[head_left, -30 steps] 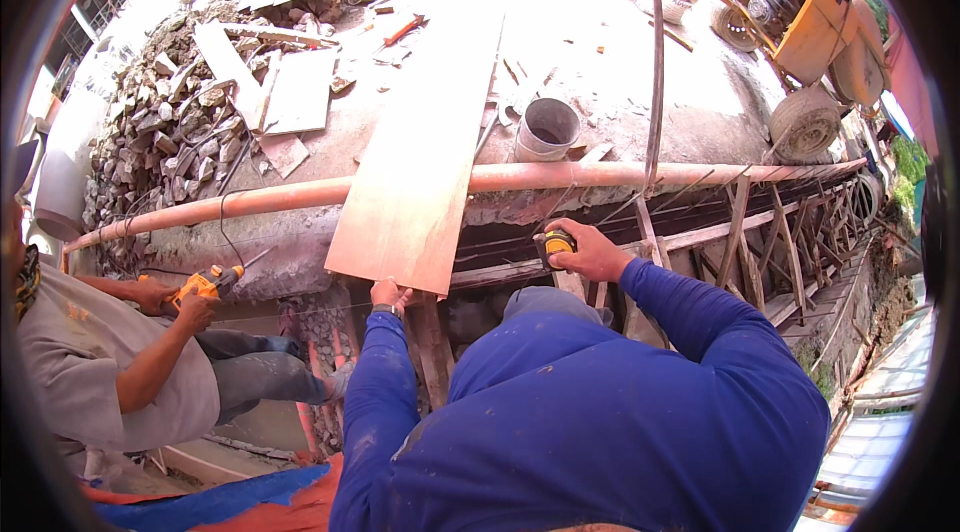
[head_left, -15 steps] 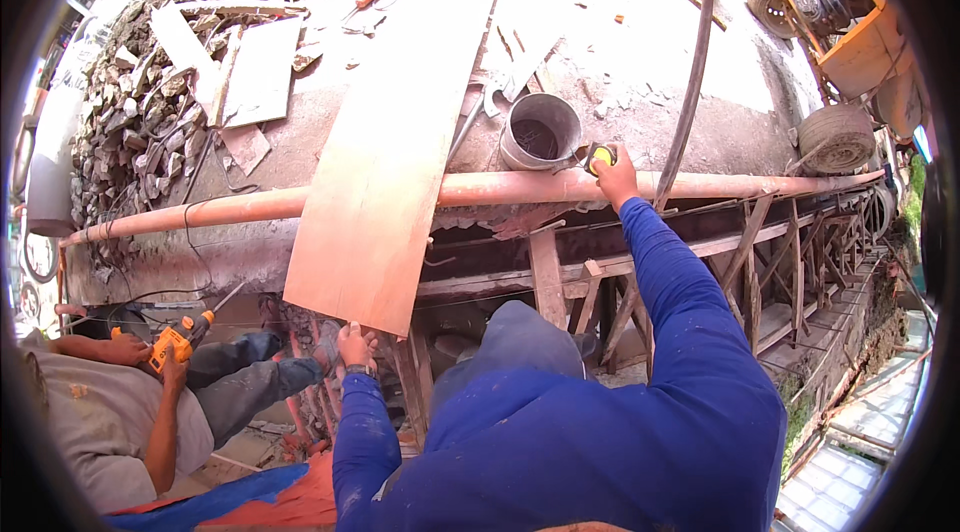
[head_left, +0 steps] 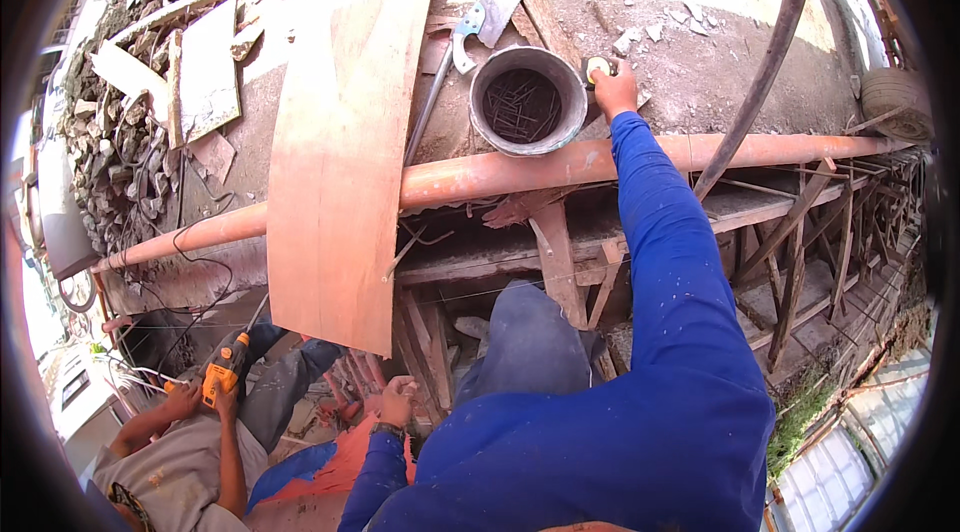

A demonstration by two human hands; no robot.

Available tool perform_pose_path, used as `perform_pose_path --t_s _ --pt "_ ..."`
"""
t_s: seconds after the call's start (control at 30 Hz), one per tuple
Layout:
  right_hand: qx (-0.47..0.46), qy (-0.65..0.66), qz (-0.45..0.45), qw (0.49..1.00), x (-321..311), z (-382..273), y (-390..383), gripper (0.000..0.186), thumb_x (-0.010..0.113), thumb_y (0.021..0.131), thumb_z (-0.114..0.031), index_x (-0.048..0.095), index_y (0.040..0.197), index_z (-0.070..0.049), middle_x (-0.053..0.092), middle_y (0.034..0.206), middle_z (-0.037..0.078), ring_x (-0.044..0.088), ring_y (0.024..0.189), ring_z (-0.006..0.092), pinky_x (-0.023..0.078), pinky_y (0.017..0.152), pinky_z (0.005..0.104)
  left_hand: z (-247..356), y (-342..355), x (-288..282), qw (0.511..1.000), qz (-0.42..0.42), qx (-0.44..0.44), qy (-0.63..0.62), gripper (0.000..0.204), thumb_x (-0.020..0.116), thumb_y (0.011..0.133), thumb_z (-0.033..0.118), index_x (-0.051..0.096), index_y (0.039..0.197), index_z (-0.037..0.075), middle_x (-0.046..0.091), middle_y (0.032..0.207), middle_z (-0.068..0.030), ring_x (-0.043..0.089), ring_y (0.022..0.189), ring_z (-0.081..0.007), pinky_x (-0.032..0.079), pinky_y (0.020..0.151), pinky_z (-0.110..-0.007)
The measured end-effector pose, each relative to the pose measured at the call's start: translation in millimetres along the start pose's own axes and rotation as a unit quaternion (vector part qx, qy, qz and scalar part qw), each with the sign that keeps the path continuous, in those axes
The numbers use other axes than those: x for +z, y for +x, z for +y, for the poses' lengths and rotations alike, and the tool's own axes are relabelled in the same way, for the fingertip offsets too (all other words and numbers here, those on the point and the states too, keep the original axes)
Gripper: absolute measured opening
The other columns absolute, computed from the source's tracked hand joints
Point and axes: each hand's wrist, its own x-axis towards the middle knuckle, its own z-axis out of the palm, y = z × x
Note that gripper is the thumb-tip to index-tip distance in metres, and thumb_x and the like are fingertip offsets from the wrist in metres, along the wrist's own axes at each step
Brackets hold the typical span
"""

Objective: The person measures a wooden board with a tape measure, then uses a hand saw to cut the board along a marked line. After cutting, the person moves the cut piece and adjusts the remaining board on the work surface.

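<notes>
My right hand (head_left: 615,92) is closed on a black and yellow tape measure (head_left: 598,68), beside a metal bucket (head_left: 528,97) holding several nails. The bucket sits just behind a long orange pipe (head_left: 460,172). My left hand (head_left: 398,398) is below the near end of a plywood sheet (head_left: 335,192), apart from it, fingers loosely bent and apparently empty. The sheet lies across the pipe. Left of the bucket are a handsaw (head_left: 470,27) and a metal bar (head_left: 432,102).
A co-worker at lower left grips a yellow power drill (head_left: 222,372). Rubble (head_left: 130,162) and board scraps lie upper left. Wooden formwork (head_left: 800,242) lines the trench on the right. A dark hose (head_left: 755,92) crosses over the pipe; a tire (head_left: 880,102) is far right.
My right hand with the tape measure has moved from the trench edge up beside the bucket. My left hand has left the plywood's edge. The view has shifted toward the bucket.
</notes>
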Motion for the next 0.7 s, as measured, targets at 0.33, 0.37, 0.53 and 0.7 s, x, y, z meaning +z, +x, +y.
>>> perform_pose_path --t_s 0.33,0.37,0.53,0.7 --pt "-0.128 -0.025 0.117 0.985 -25 -25 -22 0.043 0.073 0.089 -0.021 0.070 0.127 -0.002 0.068 0.125 0.025 0.065 0.120 0.0381 0.053 0.104 0.0436 79 -9 44 0.997 -0.027 0.063 -0.020 0.028 0.062 0.107 0.016 0.061 0.129 -0.001 0.073 0.115 -0.0125 0.074 0.094 -0.0195 0.060 0.085 -0.033" --pt "-0.158 0.050 0.081 0.983 -39 -48 -42 0.036 0.072 0.090 -0.018 0.071 0.122 -0.002 0.070 0.118 0.022 0.067 0.112 0.0348 0.054 0.098 0.0415 71 -10 44 0.998 -0.022 0.056 -0.025 0.029 0.062 0.106 0.017 0.061 0.129 -0.001 0.073 0.115 -0.0124 0.074 0.094 -0.0196 0.060 0.085 -0.033" --pt "-0.325 0.183 -0.033 0.927 -78 -131 -104 0.011 0.070 0.094 -0.007 0.074 0.101 -0.001 0.072 0.088 0.011 0.070 0.076 0.0211 0.056 0.073 0.0324 29 -18 32 0.999 0.009 0.023 -0.027 0.028 0.065 0.102 0.013 0.065 0.124 -0.005 0.073 0.111 -0.0128 0.075 0.091 -0.0205 0.058 0.082 -0.032" --pt "-0.327 0.171 -0.047 0.928 -82 -155 -98 0.011 0.070 0.096 -0.009 0.074 0.100 0.000 0.072 0.089 0.011 0.069 0.076 0.0195 0.054 0.071 0.0325 15 -18 40 0.997 0.026 -0.014 -0.078 0.028 0.064 0.103 0.014 0.064 0.125 -0.004 0.073 0.109 -0.0114 0.074 0.086 -0.0180 0.058 0.078 -0.032"
